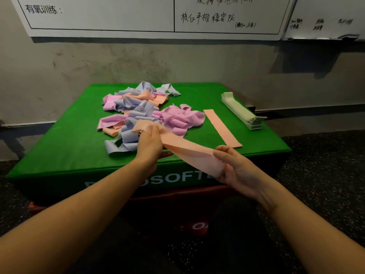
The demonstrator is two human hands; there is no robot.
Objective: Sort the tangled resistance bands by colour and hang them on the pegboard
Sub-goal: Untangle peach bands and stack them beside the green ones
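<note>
An orange resistance band (189, 150) is stretched between both my hands over the front of the green padded box (65, 143). My left hand (150, 142) grips its far end near the pile. Its near end is held by my right hand (235, 169), fingers curled round it. Behind lies a tangled pile of pink, blue and orange bands (142, 109). One orange band (222, 128) lies flat to the right of the pile. A neat stack of pale green bands (242, 110) sits at the box's right edge.
The green box stands on a red box (189, 194) on dark speckled flooring. A grey wall rises behind it, with whiteboards (122, 14) carrying handwriting above. No pegboard is in view.
</note>
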